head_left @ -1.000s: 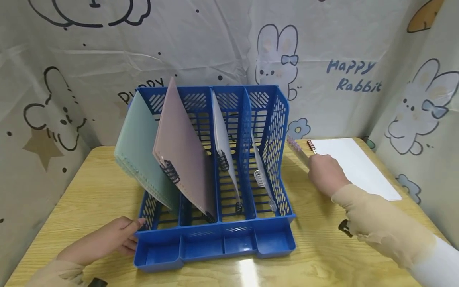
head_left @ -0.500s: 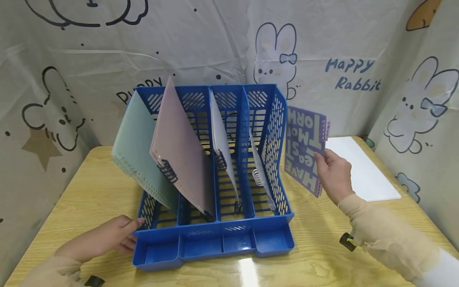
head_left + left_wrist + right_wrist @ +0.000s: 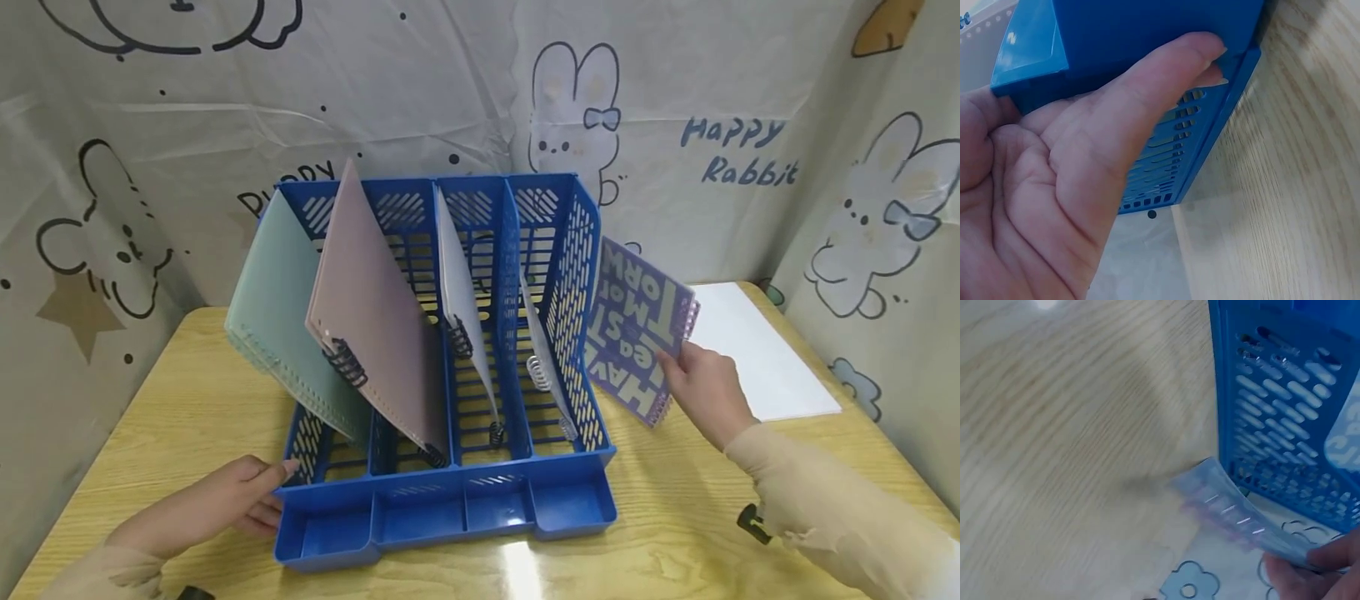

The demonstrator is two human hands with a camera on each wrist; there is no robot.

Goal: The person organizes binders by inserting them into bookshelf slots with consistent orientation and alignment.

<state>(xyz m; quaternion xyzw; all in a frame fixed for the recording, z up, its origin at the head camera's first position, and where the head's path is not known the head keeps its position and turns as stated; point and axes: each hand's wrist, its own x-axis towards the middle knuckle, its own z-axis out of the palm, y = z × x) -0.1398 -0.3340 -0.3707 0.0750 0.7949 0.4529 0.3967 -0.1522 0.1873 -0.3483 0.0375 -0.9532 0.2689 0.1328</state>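
My right hand [image 3: 708, 392] pinches a purple spiral notebook [image 3: 637, 333] by its coil edge, thumb on the lettered cover. The notebook is tilted just right of the blue desk file organizer [image 3: 450, 482], overlapping its right wall. In the right wrist view, the notebook [image 3: 1235, 506] is seen nearly edge-on by the organizer's slotted side [image 3: 1279, 406], with the fingers at the lower right. My left hand [image 3: 232, 500] grips the organizer's front left corner. The left wrist view has this hand [image 3: 1066, 169] with the thumb lying along the blue side [image 3: 1160, 25].
Standing in the organizer's slots are a green notebook [image 3: 281, 308], a pink notebook [image 3: 375, 317], a white notebook [image 3: 465, 300] and a thin pale notebook [image 3: 543, 358]. A white pad [image 3: 765, 358] lies on the wooden table [image 3: 675, 508] at right. A printed curtain [image 3: 420, 92] hangs behind.
The purple notebook has turned from edge-on to cover facing me, then tilted further, its coil edge swinging right and down. It now hides the pad's red coil. My left hand keeps its place.
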